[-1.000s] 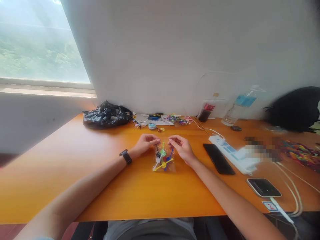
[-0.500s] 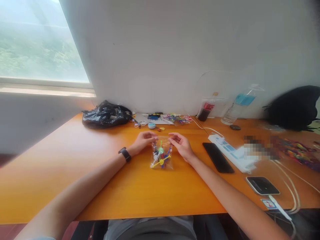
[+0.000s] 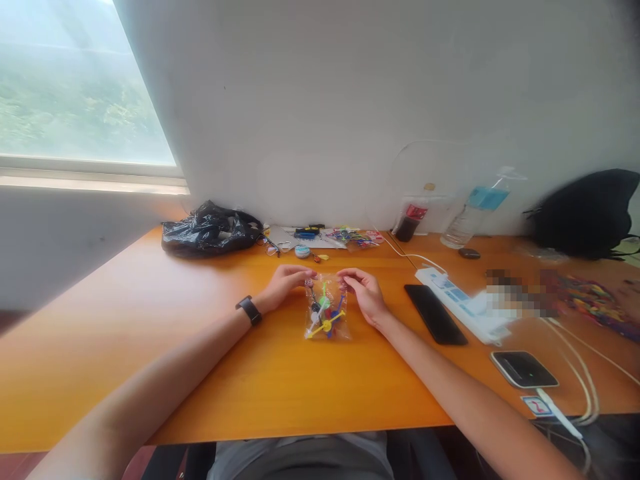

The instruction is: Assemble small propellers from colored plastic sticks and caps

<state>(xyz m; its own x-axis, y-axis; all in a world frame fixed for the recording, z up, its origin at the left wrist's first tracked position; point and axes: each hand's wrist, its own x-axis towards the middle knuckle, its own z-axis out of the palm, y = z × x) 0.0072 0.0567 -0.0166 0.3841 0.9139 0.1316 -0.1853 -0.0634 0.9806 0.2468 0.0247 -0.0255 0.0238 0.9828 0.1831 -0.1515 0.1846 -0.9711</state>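
A small clear plastic bag [image 3: 327, 313] with several coloured plastic sticks and connector pieces lies on the orange table [image 3: 250, 373] in front of me. My left hand [image 3: 287, 283], with a black band at the wrist, pinches the bag's top left corner. My right hand [image 3: 365, 291] pinches the top right corner. Both hands have their fingers closed on the bag's upper edge.
At the back by the wall lie a black plastic bag [image 3: 210, 230], small tools and coloured bits [image 3: 325, 239], a dark drink bottle [image 3: 411, 223] and a water bottle [image 3: 473, 217]. To the right are a black phone [image 3: 436, 313], a white power strip [image 3: 463, 303], another device [image 3: 524, 369], cables and a black backpack [image 3: 587, 213].
Both hands keep their hold on the bag's top edge; the bag has shifted slightly and the hands have drawn a little closer together.
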